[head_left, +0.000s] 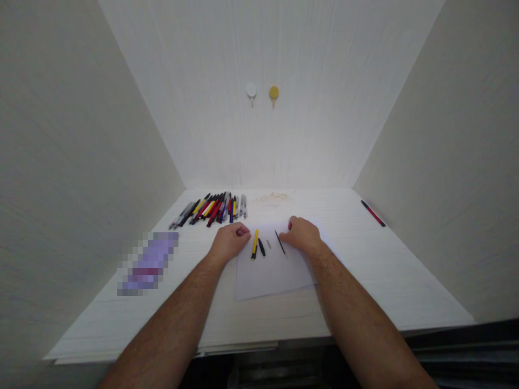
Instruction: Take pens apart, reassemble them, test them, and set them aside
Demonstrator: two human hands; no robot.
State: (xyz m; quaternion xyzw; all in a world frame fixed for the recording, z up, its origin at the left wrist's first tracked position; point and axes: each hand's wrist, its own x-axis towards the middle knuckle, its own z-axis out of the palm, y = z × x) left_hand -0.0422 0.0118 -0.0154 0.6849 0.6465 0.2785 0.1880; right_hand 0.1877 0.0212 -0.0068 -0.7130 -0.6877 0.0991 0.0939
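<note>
My left hand rests at the left edge of a white sheet of paper, fingers curled in and nothing visible in them. Right of it lie a yellow pen barrel with a black clip end, a black pen tip section and a small spring, all apart on the paper. A thin dark ink refill lies slanted further right. Beside the refill is my right hand, its thumb pointing at it and apart from the bent fingers; I see nothing held there.
A pile of pens in several colours lies at the back left. One red and black pen is by the right wall. A blurred purple item lies at left. Two hooks, white and yellow, are on the back wall.
</note>
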